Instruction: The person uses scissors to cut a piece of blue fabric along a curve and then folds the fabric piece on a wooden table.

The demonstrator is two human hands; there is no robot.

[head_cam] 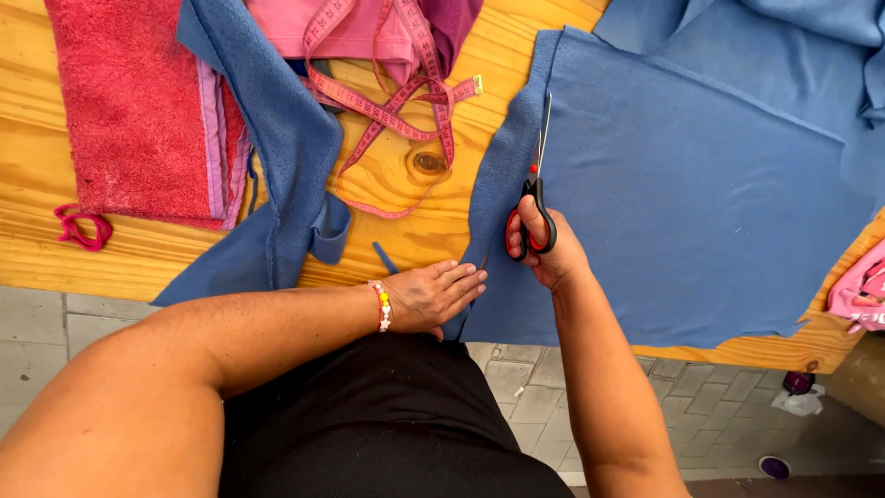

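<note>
The right hand (546,249) was clenched through the loops of the black-and-red-handled steel scissors (536,198), thumb and fingers in the handles, blades pointing away from the person along the left edge of the large blue fleece fabric sheet (682,203). The blades looked nearly closed — hard to tell exactly. The left hand (433,295) lay flat and released, palm down, fingers touching the near-left edge of the blue sheet just left of the scissors, gripping nothing. A beaded bracelet (383,305) sat on that wrist.

The blue sheet lay flat on the yellow wooden table (442,231), soft nap, a faint seam line across it, its near edge running to the table edge. Left of the scissors — a pink measuring tape (396,111) tangled on the wood, then a narrower blue fleece piece (286,157), then a folded red towel (134,101) farthest left. A small pink cord loop (81,228) lay below the towel.
</note>
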